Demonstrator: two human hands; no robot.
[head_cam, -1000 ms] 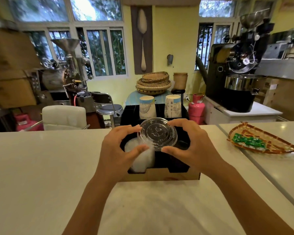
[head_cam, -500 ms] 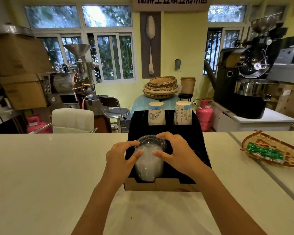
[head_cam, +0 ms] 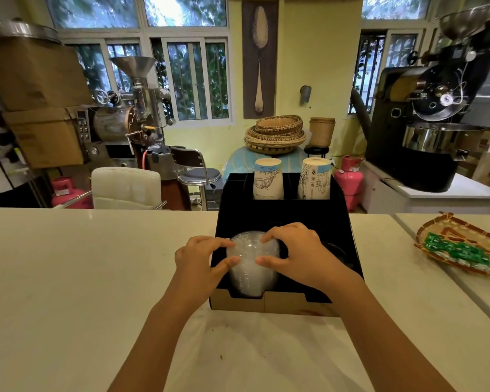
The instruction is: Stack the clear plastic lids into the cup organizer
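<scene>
A black cup organizer (head_cam: 283, 219) with a cardboard front stands on the white counter straight ahead. Its front left slot holds a stack of clear plastic lids (head_cam: 252, 270). My left hand (head_cam: 201, 258) touches the stack's left side with thumb and fingertips. My right hand (head_cam: 297, 253) rests on its top right, fingers curled over the uppermost lid. Both hands pinch the same top lid, which sits on the stack. The front right slot is dark and partly hidden by my right hand.
Two stacks of paper cups (head_cam: 268, 179) (head_cam: 314, 179) stand upside down in the organizer's back slots. A woven tray with green packets (head_cam: 461, 247) lies on the counter at right. Coffee roasters, a chair and baskets stand beyond the counter's far edge.
A second ago both hands held one lid above the organizer. They lowered it onto the stack in the front left slot and now press on its top.
</scene>
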